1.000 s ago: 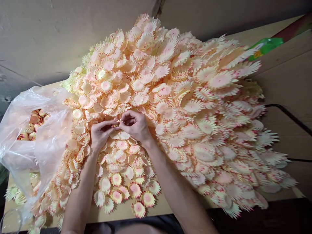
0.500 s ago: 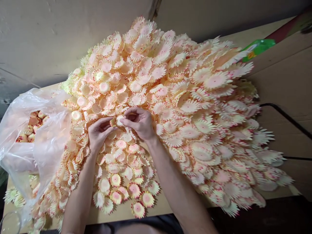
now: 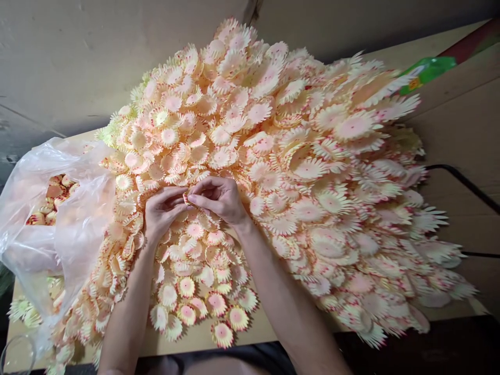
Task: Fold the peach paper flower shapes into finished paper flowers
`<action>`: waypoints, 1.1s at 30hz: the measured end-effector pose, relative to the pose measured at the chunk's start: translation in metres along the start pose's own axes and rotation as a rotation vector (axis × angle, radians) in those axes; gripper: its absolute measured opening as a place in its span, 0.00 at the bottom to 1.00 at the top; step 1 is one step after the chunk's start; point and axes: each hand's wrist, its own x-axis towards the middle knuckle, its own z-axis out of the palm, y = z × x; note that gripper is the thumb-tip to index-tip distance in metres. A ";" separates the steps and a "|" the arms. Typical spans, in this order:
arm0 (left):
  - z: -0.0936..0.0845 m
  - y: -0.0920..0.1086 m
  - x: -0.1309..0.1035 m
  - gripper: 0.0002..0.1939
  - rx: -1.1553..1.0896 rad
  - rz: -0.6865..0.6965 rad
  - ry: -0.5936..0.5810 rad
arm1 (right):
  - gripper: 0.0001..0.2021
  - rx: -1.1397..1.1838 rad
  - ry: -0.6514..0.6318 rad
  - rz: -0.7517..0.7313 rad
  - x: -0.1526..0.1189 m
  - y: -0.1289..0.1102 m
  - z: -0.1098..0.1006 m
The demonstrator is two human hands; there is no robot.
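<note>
Between my two hands is a small artificial flower petal disc (image 3: 186, 198), pale with red-tipped edges and seen nearly edge-on. My left hand (image 3: 162, 207) is closed, its fingertips pinching the disc's left side. From the other side, the thumb and forefinger of my right hand (image 3: 222, 202) grip it too. Most of the disc is hidden behind the fingers. Below them lie loose petal discs (image 3: 191, 289), cream and pink with fringed rims, spread between my forearms. A large heap of similar discs (image 3: 308, 166) rises behind my hands and to the right.
At the left, a clear plastic bag (image 3: 84, 219) holds more pieces with red edges. A green wrapper (image 3: 432, 73) lies at the back right near brown cardboard (image 3: 461, 125). A black cable (image 3: 466, 182) curves in from the right. The pale table (image 3: 152, 346) shows along the front.
My fingers have come closer together, and the disc has turned from facing me to nearly edge-on. My right hand has shifted slightly left. The view has moved a little.
</note>
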 end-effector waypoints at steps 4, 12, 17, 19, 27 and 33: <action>-0.001 0.000 0.000 0.18 0.038 0.000 -0.006 | 0.12 0.024 -0.005 0.019 0.000 0.001 0.001; -0.002 -0.003 0.000 0.18 0.001 -0.010 0.002 | 0.10 -0.022 0.019 0.005 0.003 0.004 -0.002; -0.001 0.002 0.001 0.19 0.122 -0.023 0.097 | 0.03 -0.088 0.010 -0.058 0.005 0.006 -0.004; -0.001 0.002 0.000 0.20 0.149 -0.030 0.098 | 0.05 -0.167 0.007 -0.100 0.005 0.005 -0.004; -0.003 -0.004 -0.001 0.19 0.047 -0.047 0.009 | 0.04 -0.324 -0.024 -0.110 0.003 0.006 -0.003; -0.001 -0.003 -0.003 0.14 0.218 -0.022 0.133 | 0.09 -0.284 0.070 -0.108 0.005 0.017 -0.002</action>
